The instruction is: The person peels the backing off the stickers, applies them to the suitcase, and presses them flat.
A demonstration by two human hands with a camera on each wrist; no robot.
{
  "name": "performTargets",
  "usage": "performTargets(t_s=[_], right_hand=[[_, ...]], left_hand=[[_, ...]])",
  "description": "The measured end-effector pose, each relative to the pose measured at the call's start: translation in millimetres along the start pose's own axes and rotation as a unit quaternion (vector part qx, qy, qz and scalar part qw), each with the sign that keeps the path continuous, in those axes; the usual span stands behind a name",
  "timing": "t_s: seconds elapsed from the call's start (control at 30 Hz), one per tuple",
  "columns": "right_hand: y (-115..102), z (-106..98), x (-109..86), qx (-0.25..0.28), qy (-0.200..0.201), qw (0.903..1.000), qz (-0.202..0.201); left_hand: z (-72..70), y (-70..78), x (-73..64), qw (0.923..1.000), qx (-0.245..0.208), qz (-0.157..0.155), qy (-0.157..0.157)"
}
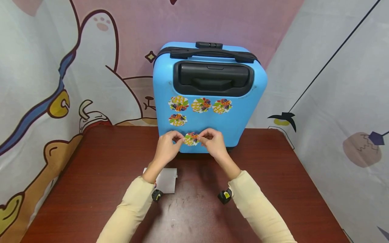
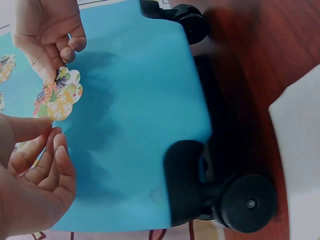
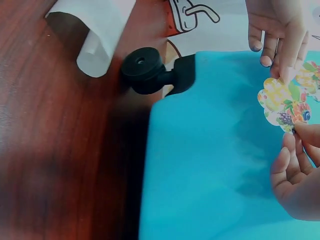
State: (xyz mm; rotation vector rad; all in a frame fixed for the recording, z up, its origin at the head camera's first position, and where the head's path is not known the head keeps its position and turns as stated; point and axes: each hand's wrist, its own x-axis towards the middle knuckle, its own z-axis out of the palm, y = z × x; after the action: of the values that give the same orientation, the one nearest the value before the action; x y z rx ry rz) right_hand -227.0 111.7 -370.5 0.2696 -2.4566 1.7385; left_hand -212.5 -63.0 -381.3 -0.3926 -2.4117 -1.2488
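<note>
A scalloped sticker (image 1: 191,138) printed with colourful fruit is stretched between both hands, close over the lower front of a blue suitcase (image 1: 209,126). My left hand (image 1: 168,145) pinches its left edge between thumb and forefinger. The opposite edge is pinched by my right hand (image 1: 213,143) in the same way. In the left wrist view the sticker (image 2: 58,95) casts a shadow on the blue shell. Above it, three fruit stickers (image 1: 201,105) form a row on the case, and another sticker (image 1: 177,119) sits below the leftmost one.
The suitcase stands upright at the back of a dark red-brown table (image 1: 115,175), its black wheels (image 2: 248,203) near the tabletop. White paper (image 1: 166,180) lies by the left forearm, with a curled edge in the right wrist view. A cartoon-printed cloth (image 1: 121,44) hangs behind.
</note>
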Motion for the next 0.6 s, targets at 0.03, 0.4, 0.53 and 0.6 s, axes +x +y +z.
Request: performTargets(t_s=[0.03, 0.4, 0.53, 0.6], right_hand=[[-1.8, -0.9, 0.7, 0.002, 0.004, 1.0, -0.002], [-19.6, -11.5, 7.7, 0.009, 0.037, 0.999, -0.021], [-25.1, -14.0, 9.1, 0.011, 0.054, 0.9982, -0.023], [-27.2, -14.9, 9.5, 0.004, 0.064, 0.9977, -0.025]], left_hand=[[-0.1, 1.7, 1.8, 1.0, 0.003, 0.003, 0.003], [-3.1, 20.9, 17.9, 0.9986, 0.002, 0.037, 0.037], [-3.9, 27.4, 22.4, 0.9984, 0.006, 0.032, 0.047], [-4.1, 30.2, 24.6, 0.998, 0.013, 0.029, 0.054]])
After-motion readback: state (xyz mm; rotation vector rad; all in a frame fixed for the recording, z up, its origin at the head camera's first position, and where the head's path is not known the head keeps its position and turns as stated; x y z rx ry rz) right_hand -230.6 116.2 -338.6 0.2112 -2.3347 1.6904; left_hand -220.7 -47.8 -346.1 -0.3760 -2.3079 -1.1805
